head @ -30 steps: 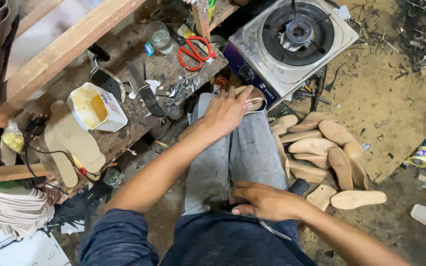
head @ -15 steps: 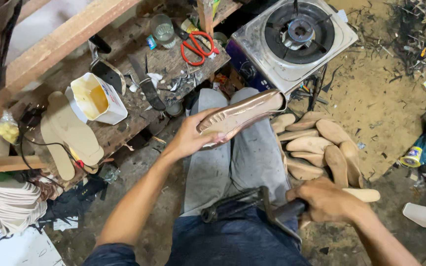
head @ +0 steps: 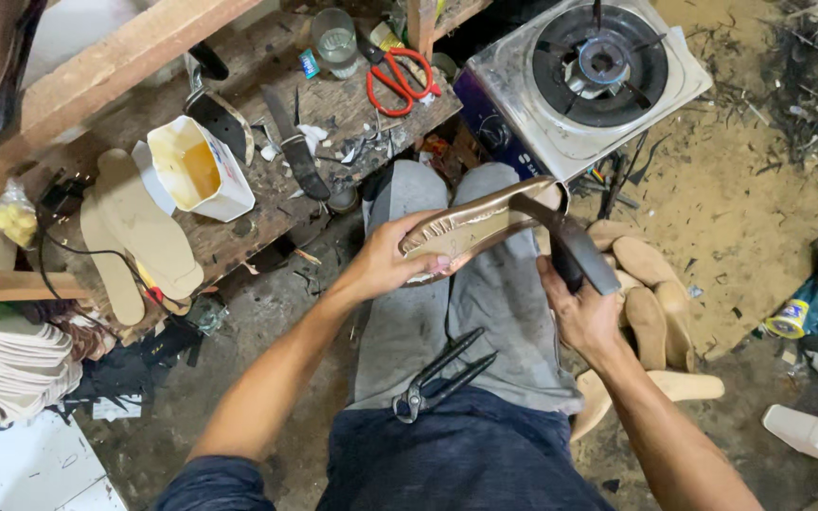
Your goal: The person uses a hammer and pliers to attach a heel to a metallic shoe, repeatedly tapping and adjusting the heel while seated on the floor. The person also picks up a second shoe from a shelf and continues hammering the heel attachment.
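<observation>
Presently the shoe last (head: 480, 225), wrapped in a shiny gold upper with its sole side turned up, sits above the person's grey-trousered knees, held lengthwise with the toe pointing toward the gas stove (head: 584, 80). The left hand (head: 392, 265) grips it at the heel end, fingers (head: 447, 267) curled narrowly around the underside and thumb on top. The right hand (head: 579, 317) is closed around the dark handle of a hammer (head: 570, 241), whose head rests at or just beside the toe end; whether it actually touches cannot be told. By judgement the last is rigid and moderately heavy, while the gold covering is thin, smooth and liable to scuff or slip, so a firm hold across the heel and waist, clear of the folded edge, looks soundest. A pair of black pincers (head: 439, 378) lies loose on the lap, well below the work. Beside the right knee a heap of tan insoles (head: 650, 303) lies on the dirt floor. On the wooden surface (head: 267, 213) ahead stand a white carton of yellow glue (head: 196, 168), a knife (head: 291, 147), red-handled scissors (head: 398, 78) and a glass tumbler (head: 335, 40), with cut insole boards (head: 134, 232) hanging off its near edge. A stack of pale soles (head: 7, 355) sits at lower left. Scraps and offcuts litter the floor near the stove.
</observation>
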Action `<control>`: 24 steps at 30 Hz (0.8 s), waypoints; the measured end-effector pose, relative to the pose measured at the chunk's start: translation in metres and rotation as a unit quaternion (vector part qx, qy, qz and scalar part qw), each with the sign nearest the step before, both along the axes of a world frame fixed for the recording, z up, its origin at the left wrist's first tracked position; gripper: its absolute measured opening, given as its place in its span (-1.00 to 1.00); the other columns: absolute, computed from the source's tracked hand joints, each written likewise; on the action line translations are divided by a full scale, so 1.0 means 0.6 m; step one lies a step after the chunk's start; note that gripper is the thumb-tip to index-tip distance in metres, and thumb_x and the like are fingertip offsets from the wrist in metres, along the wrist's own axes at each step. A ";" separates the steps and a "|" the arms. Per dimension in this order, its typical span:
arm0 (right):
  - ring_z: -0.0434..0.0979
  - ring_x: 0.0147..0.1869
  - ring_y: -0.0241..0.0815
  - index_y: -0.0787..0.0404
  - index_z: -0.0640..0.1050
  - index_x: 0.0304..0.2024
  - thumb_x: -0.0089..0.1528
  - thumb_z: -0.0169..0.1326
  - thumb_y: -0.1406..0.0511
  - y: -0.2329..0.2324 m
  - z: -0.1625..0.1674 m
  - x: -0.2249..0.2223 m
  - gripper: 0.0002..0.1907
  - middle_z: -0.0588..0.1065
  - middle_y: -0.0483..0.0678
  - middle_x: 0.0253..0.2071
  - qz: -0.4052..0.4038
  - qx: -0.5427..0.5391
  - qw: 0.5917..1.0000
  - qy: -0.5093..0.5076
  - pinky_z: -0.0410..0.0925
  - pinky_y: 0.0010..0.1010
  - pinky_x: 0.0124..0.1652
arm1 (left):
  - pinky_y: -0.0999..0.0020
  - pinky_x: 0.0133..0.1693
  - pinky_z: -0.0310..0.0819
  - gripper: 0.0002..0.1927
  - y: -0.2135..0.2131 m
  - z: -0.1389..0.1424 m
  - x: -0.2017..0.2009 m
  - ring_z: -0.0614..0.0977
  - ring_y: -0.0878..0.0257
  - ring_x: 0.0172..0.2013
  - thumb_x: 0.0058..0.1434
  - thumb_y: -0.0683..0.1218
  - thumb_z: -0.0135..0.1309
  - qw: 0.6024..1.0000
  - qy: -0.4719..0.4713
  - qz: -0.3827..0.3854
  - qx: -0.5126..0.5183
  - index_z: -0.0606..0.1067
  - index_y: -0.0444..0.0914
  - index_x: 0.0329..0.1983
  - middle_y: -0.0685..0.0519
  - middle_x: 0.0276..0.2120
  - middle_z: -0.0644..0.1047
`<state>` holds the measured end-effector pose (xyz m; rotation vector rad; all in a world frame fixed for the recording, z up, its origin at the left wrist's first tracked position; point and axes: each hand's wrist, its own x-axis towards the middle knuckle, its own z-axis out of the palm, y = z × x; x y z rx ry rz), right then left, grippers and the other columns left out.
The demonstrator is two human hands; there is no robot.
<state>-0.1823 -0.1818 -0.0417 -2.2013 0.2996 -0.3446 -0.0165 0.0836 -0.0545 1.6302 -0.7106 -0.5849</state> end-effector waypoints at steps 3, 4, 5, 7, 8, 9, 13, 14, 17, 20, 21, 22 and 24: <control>0.40 -0.40 -0.30 0.19 0.42 -0.09 0.40 0.09 0.24 0.007 -0.020 -0.014 -0.82 0.44 -0.11 -0.39 0.044 0.205 0.961 -0.179 0.33 -0.44 -0.37 | 0.36 0.09 0.51 -0.35 0.000 0.000 -0.004 0.64 0.32 0.02 0.15 -0.11 0.32 0.999 -0.023 0.017 0.027 0.42 -0.31 0.31 -0.02 0.04 0.63; 0.43 -0.38 -0.34 0.19 0.37 -0.05 0.43 0.05 0.23 0.009 -0.022 -0.019 -0.80 0.46 -0.16 -0.35 0.075 0.280 0.916 -0.278 0.36 -0.45 -0.33 | 0.36 0.09 0.51 -0.35 -0.002 0.000 -0.005 0.65 0.32 0.02 0.15 -0.11 0.32 0.999 -0.031 0.020 0.036 0.42 -0.30 0.31 -0.02 0.04 0.64; 0.36 -0.38 -0.37 0.21 0.38 -0.05 0.41 0.06 0.24 0.014 -0.024 -0.020 -0.80 0.42 -0.18 -0.34 0.076 0.333 0.922 -0.183 0.28 -0.50 -0.36 | 0.36 0.08 0.51 -0.35 -0.004 -0.001 -0.008 0.64 0.32 0.01 0.14 -0.11 0.32 1.000 -0.003 0.018 0.023 0.42 -0.30 0.31 -0.02 0.04 0.64; 0.24 -0.38 -0.44 0.24 0.41 -0.06 0.37 0.07 0.27 0.018 -0.028 -0.017 -0.80 0.33 -0.22 -0.32 0.084 0.429 0.899 0.007 0.11 -0.60 -0.42 | 0.36 0.08 0.52 -0.34 -0.006 -0.003 -0.008 0.64 0.32 0.00 0.12 -0.11 0.30 0.999 0.044 0.017 -0.003 0.41 -0.30 0.31 -0.02 0.03 0.65; 0.27 -0.41 -0.40 0.25 0.43 -0.11 0.37 0.11 0.27 0.020 -0.029 -0.016 -0.81 0.36 -0.17 -0.39 0.068 0.290 0.954 0.024 0.16 -0.55 -0.42 | 0.36 0.07 0.53 -0.35 -0.006 -0.003 -0.008 0.64 0.33 0.00 0.13 -0.10 0.30 0.999 0.031 0.014 -0.005 0.41 -0.30 0.31 -0.01 0.02 0.65; 0.30 -0.44 -0.36 0.25 0.45 -0.15 0.37 0.15 0.27 0.019 -0.029 -0.011 -0.81 0.40 -0.13 -0.45 0.052 0.145 0.987 0.040 0.21 -0.51 -0.41 | 0.37 0.07 0.54 -0.36 -0.006 -0.004 -0.005 0.65 0.33 -0.01 0.14 -0.10 0.30 1.000 0.017 0.016 -0.005 0.42 -0.29 0.31 -0.01 0.01 0.65; 0.44 -0.35 -0.45 0.22 0.35 0.04 0.44 0.04 0.23 0.040 -0.026 -0.007 -0.76 0.47 -0.22 -0.35 0.117 0.284 0.923 -0.233 0.35 -0.56 -0.34 | 0.36 0.07 0.52 -0.36 -0.003 -0.002 -0.008 0.65 0.32 -0.01 0.16 -0.10 0.31 0.999 -0.024 0.021 0.023 0.42 -0.29 0.30 -0.01 0.00 0.65; 0.43 -0.37 -0.41 0.24 0.38 0.01 0.40 0.07 0.25 0.044 -0.023 -0.005 -0.76 0.46 -0.19 -0.36 0.101 0.257 0.948 -0.157 0.33 -0.53 -0.36 | 0.36 0.06 0.53 -0.35 -0.003 -0.001 -0.009 0.65 0.32 -0.02 0.15 -0.09 0.32 1.000 -0.007 0.024 0.020 0.42 -0.29 0.30 -0.01 0.00 0.65; 0.44 -0.39 -0.31 0.26 0.48 -0.10 0.31 0.14 0.28 0.058 -0.008 -0.002 -0.80 0.48 -0.12 -0.39 0.072 0.150 0.986 -0.013 0.33 -0.46 -0.39 | 0.35 0.06 0.54 -0.34 -0.005 0.002 -0.012 0.66 0.31 -0.03 0.12 -0.07 0.35 0.999 0.004 0.032 0.033 0.43 -0.28 0.29 -0.02 -0.01 0.66; 0.48 -0.35 -0.29 0.24 0.46 -0.14 0.35 0.13 0.26 0.062 0.012 0.000 -0.82 0.50 -0.15 -0.38 0.101 0.113 0.984 -0.090 0.38 -0.45 -0.30 | 0.33 0.05 0.53 -0.33 -0.008 0.003 -0.013 0.68 0.28 -0.03 0.10 -0.07 0.37 0.996 -0.035 0.038 0.067 0.44 -0.26 0.29 -0.05 -0.02 0.66; 0.45 -0.32 -0.29 0.24 0.40 -0.09 0.38 0.09 0.23 0.061 0.019 0.001 -0.78 0.47 -0.16 -0.34 0.131 0.164 0.966 -0.150 0.37 -0.45 -0.25 | 0.32 0.06 0.52 -0.33 -0.009 0.003 -0.015 0.68 0.26 -0.01 0.09 -0.08 0.37 0.997 -0.036 0.039 0.056 0.44 -0.26 0.29 -0.06 0.00 0.65; 0.43 -0.29 -0.29 0.24 0.34 -0.05 0.41 0.06 0.20 0.062 0.024 0.004 -0.73 0.44 -0.18 -0.31 0.163 0.214 0.941 -0.208 0.36 -0.46 -0.19 | 0.31 0.07 0.51 -0.32 -0.010 0.003 -0.015 0.68 0.24 0.01 0.08 -0.09 0.37 0.998 -0.036 0.040 0.044 0.43 -0.27 0.29 -0.07 0.01 0.65; 0.38 -0.45 -0.22 0.29 0.42 -0.23 0.30 0.16 0.27 0.064 0.030 0.009 -0.77 0.41 -0.09 -0.48 0.137 0.123 0.982 -0.033 0.32 -0.39 -0.35 | 0.32 0.07 0.54 -0.32 -0.011 0.002 -0.017 0.68 0.24 -0.01 0.07 -0.09 0.36 0.998 0.003 0.042 0.055 0.44 -0.26 0.28 -0.06 0.00 0.67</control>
